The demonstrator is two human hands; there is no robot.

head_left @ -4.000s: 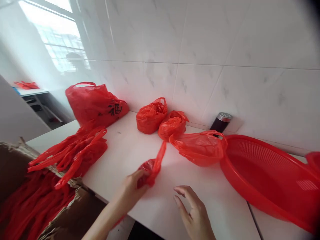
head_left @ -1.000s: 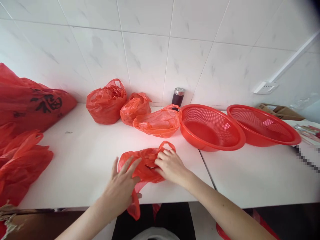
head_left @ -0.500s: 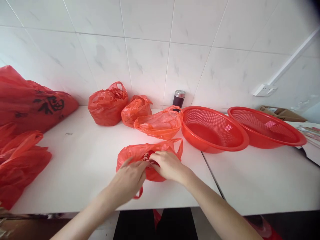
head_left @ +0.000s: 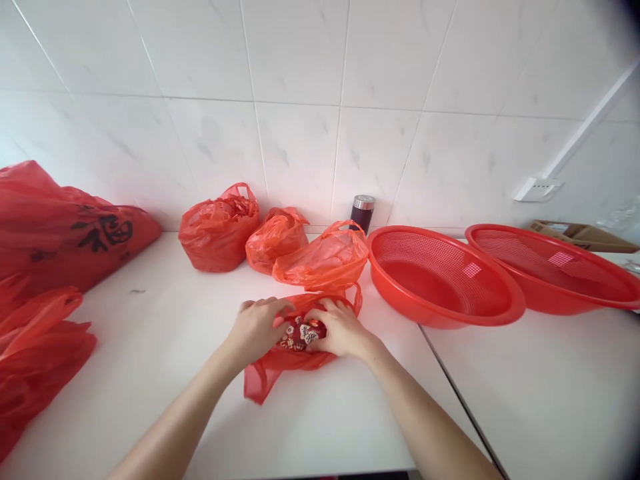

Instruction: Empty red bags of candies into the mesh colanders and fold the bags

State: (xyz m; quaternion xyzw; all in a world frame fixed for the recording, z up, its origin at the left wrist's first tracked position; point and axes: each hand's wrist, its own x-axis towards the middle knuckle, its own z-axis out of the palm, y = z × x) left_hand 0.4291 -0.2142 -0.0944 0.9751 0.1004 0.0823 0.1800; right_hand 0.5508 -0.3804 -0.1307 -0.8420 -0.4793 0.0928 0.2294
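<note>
A red plastic bag [head_left: 300,361] lies open on the white table, its mouth facing up and one handle loop drooping toward me. Inside it show small dark red packets [head_left: 295,335] with white print; I cannot tell how many. My left hand [head_left: 260,328] reaches in from the left, fingers curled against the packets' left end. From the right, my right hand [head_left: 341,330] has thumb and fingers closed around a packet's right end. The bag's rim is bunched about both hands.
Behind stand red bags [head_left: 220,233], [head_left: 277,241], [head_left: 323,259] and a dark flask [head_left: 362,213]. Two red colanders [head_left: 445,303], [head_left: 560,299] are at right. Large red bags [head_left: 65,233], [head_left: 43,360] fill the left. A seam [head_left: 457,390] crosses the white table [head_left: 165,360].
My hands have moved apart a little, uncovering more of the printed packets. The bag's near-left handle has shifted left and spread out. The camera view has tilted upward.
</note>
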